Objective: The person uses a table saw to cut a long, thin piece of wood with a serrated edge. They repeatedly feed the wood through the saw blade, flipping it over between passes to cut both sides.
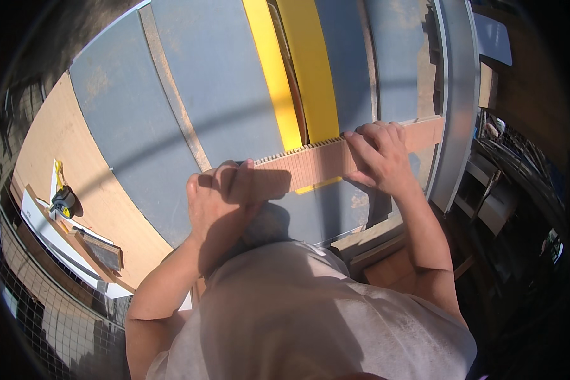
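A long, narrow wooden strip (316, 166) lies crosswise in front of me, with a row of small notches along its far edge. Near its left end, my left hand (221, 196) is closed around it, fingers curled over the far edge. Further right, my right hand (385, 155) grips the same strip, its thumb on the near side. Beneath the strip is a grey-blue work table (215, 69). Two yellow panels (310, 69) with a dark slot between them run away from me, and the strip crosses their near part.
A metal rail (459, 82) borders the table's right side. On the left, a light wooden board (44, 136) carries a tape measure (63, 202) and a wooden-handled tool (98, 250). Wire mesh (69, 329) stands at lower left; stacked pieces (487, 190) sit at right.
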Motion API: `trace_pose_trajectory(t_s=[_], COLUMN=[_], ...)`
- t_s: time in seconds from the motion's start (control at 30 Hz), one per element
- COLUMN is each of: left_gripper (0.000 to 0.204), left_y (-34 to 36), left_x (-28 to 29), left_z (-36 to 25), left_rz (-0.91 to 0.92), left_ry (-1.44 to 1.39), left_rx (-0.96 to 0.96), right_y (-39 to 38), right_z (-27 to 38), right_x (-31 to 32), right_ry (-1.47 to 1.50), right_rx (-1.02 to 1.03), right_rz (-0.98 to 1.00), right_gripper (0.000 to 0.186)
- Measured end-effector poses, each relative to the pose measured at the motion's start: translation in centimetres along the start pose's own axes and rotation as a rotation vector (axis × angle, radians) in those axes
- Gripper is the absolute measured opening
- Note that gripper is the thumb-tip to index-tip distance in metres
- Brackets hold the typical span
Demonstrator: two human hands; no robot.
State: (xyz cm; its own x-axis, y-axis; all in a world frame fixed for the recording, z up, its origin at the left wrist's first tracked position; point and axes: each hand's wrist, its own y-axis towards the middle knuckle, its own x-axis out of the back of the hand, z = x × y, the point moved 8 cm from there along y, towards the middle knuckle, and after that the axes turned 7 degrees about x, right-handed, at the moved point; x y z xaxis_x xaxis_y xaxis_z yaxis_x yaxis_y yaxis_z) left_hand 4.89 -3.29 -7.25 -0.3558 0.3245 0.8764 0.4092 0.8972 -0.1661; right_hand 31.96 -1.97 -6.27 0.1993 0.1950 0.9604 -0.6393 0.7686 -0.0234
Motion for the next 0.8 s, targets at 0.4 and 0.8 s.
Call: trace_pose_trajectory(t_s=[0.4, 0.8], left_gripper=[0.087, 0.085], left_y=[1.6, 4.2], left_x=[1.3, 2.0], left_z=[1.0, 2.2], left_rz=[-0.115, -0.037], left_ry=[-0.077, -0.044], left_rx=[-0.082, 0.025], right_y=[1.8, 4.3], right_z=[-1.3, -3.3], right_x=[0.5, 1.0], right_ry=[0.007, 0.06], right_rx=[-0.022, -0.089], right_rz=[-0.002, -0.02], right_gripper=[0.067, 0.073])
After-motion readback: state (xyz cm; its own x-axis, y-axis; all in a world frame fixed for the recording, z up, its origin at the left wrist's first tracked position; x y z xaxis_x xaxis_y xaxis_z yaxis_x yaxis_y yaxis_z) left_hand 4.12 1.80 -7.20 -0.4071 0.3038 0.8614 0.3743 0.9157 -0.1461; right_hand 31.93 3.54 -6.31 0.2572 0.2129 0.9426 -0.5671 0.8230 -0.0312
